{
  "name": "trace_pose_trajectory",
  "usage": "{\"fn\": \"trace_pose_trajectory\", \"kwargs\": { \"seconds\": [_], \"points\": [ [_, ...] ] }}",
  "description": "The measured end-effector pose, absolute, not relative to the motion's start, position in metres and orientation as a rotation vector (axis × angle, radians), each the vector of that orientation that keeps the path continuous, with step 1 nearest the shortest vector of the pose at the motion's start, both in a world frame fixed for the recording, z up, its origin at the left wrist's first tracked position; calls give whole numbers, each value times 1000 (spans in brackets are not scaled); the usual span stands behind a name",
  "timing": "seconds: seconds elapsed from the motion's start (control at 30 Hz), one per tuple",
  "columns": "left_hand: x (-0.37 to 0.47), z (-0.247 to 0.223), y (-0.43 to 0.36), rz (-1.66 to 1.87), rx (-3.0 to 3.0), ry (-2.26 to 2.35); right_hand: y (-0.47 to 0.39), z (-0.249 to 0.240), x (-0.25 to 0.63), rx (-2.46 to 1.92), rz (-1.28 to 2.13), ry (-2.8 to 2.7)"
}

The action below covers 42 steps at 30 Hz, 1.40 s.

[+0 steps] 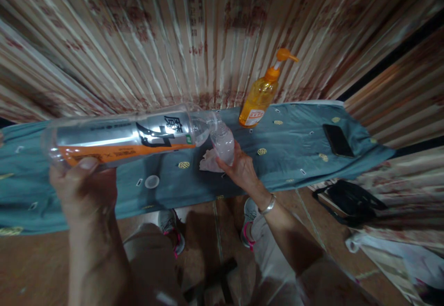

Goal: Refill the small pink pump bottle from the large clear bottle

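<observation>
My left hand (81, 181) is closed around the base of a big plastic bottle (125, 137), which lies almost level, its mouth touching the mouth of a small bottle (224, 143). My right hand (243, 169) grips this small bottle, held upright just above the middle of the table (294, 158). A bottle cap (151, 181) lies near the front edge. A pump bottle (260, 95) stands at the back edge, a phone (338, 140) near the right end.

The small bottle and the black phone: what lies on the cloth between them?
In the head view, between the small bottle and the black phone lies only the patterned blue cloth; the orange pump bottle stands farther back.
</observation>
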<state>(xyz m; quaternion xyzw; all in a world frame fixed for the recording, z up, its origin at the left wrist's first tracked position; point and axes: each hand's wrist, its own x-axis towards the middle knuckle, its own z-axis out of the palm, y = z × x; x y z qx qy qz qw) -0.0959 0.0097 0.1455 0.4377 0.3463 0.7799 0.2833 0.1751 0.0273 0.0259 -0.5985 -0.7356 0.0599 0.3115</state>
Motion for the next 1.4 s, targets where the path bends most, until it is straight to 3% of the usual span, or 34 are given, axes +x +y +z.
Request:
{"fn": "trace_pose_trajectory", "kwargs": {
  "seconds": [1.4],
  "points": [
    [-92, 148, 9, 2108, 1170, 974, 26, 31, 175, -1590, 214, -1945]
  ]
}}
